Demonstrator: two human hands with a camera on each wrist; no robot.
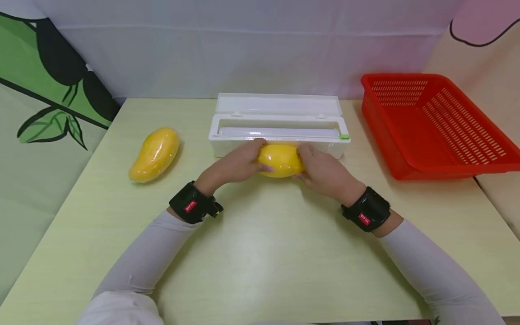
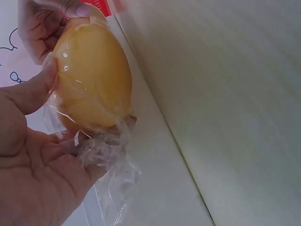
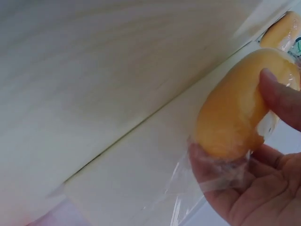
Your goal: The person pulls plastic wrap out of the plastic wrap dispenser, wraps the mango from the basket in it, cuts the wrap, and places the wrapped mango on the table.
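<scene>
Between both hands, a yellow mango (image 1: 281, 160) is held just in front of a white cling film dispenser (image 1: 280, 122) whose lid stands up. My left hand (image 1: 239, 163) grips the mango's left end, thumb on the near side. The other end is gripped by my right hand (image 1: 327, 174). Clear cling film (image 2: 110, 155) lies over the mango and bunches at the left fingers in the left wrist view. Loose film (image 3: 221, 176) also spreads across the right fingers. In the dispenser, a pale roll (image 1: 280, 132) shows through the opening.
A second mango (image 1: 155, 155), glossy as if wrapped, lies on the table at the left. At the right stands a red plastic basket (image 1: 400, 149) with slotted walls. A small green piece (image 1: 344, 136) sits at the dispenser's right end. The table (image 1: 252, 271) meets a cloth backdrop behind.
</scene>
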